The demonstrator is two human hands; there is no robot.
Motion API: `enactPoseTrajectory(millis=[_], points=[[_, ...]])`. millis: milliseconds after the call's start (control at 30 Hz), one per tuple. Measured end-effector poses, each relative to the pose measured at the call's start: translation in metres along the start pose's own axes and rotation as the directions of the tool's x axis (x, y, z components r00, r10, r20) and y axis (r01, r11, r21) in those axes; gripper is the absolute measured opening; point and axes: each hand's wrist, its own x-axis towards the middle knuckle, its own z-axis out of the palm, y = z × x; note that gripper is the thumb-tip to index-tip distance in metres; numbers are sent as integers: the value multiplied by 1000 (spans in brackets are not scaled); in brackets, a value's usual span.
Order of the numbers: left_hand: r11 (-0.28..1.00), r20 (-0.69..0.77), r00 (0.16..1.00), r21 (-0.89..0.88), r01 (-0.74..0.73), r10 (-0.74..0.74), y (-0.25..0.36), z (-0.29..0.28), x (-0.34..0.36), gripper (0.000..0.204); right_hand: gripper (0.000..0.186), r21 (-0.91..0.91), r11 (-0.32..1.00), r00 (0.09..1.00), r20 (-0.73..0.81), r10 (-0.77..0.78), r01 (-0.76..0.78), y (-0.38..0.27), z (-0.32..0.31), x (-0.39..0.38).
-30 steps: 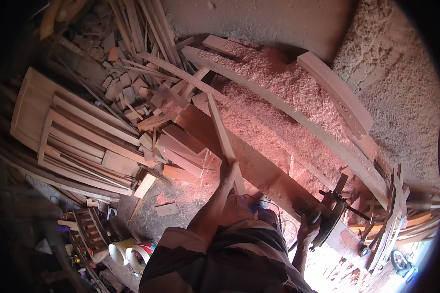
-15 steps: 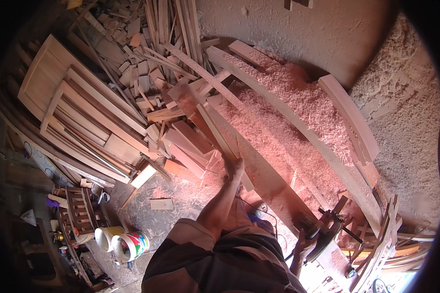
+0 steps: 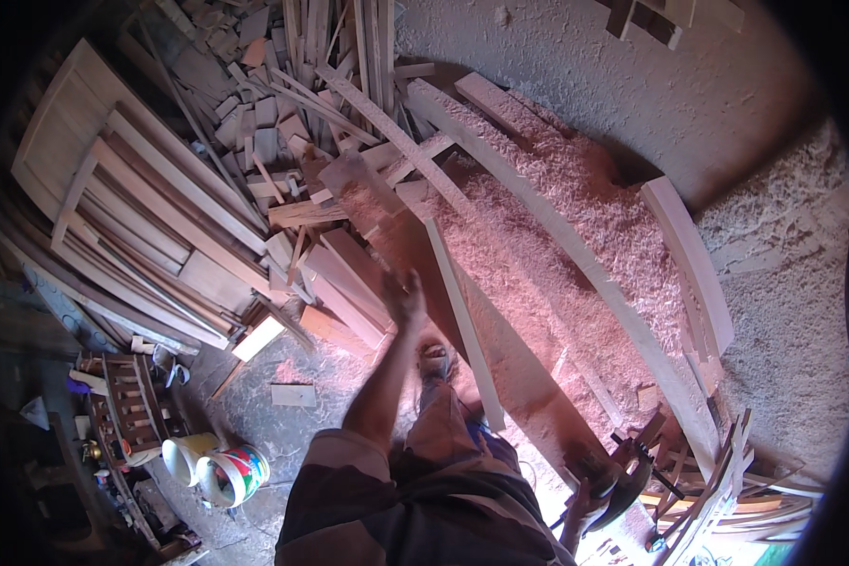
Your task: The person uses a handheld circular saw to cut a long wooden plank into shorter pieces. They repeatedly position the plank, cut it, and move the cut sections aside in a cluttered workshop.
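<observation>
My left hand (image 3: 404,302) is open, its fingers spread, holding nothing. It is just left of a long plank (image 3: 528,368) that runs diagonally from upper left to lower right. A narrow pale board (image 3: 466,325) rests along that plank's near side, apart from the hand. At the plank's lower right end, my right hand (image 3: 585,505) is closed on a dark power tool (image 3: 623,472). Its exact kind is hard to make out in the shadow. Part of the right hand is dim against the tool.
Wood shavings (image 3: 623,245) are heaped beyond the plank, with a long beam (image 3: 585,255) across them. Offcuts (image 3: 264,123) pile up at the far left. Panels and frames (image 3: 151,198) lean at left. Two buckets (image 3: 241,476) stand on the floor near a slatted wooden piece (image 3: 132,406).
My left hand has let go of the narrow board and moved left, its fingers spreading. The board now lies lower and more upright in view. My right hand stays at the power tool.
</observation>
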Motion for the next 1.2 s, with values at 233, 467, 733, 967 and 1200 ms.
enactPoseTrajectory(millis=[233,467,733,967,1200], points=[[847,40,932,406,-345,360,-25,36,221,84,75,-30,963,963,21,-268,269,-83,18,24],[783,18,897,479,-396,442,-46,61,215,74,88,-183,902,919,25,-393,391,-173,38,47],[726,-38,814,479,-494,579,-47,57,212,72,106,-237,881,909,18,-417,409,-194,41,51],[798,-155,913,556,-234,377,-31,71,213,66,97,-217,923,937,-75,-340,318,-186,51,49],[681,-134,703,424,-596,698,-41,62,208,26,84,-210,904,921,-36,-387,372,-185,48,52]])
